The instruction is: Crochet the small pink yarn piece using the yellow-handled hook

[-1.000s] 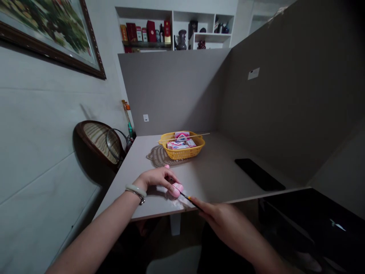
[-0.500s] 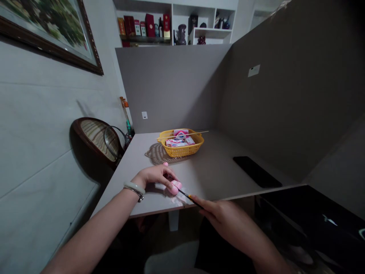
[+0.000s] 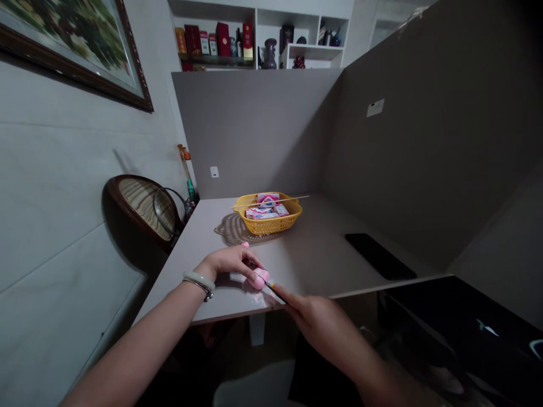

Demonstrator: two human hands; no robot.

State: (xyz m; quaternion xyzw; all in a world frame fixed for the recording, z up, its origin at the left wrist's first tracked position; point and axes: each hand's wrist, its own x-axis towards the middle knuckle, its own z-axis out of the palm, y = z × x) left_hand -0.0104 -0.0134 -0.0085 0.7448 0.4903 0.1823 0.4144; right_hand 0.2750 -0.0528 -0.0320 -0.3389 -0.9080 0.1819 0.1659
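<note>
My left hand reaches over the near left part of the table, its fingers closed on a soft-looking pink lump, perhaps clay or soap. A small pink piece shows just behind that hand. In my right hand is a slim black tool with a yellow part, like a thin knife. Its tip touches the near right side of the pink lump, close to my left fingertips. The exact kind of tool is too small to tell. Part of its handle is hidden in my right fingers.
Farther back stands a yellow basket holding several pink-and-white boxes, with a thin stick across its top. A flat black object lies on the right. Grey panels border the table; a wicker-backed chair is at left.
My right hand has moved slightly left and forward, toward the pink lump, and less of the black tool shows. My left hand keeps its hold in nearly the same place.
</note>
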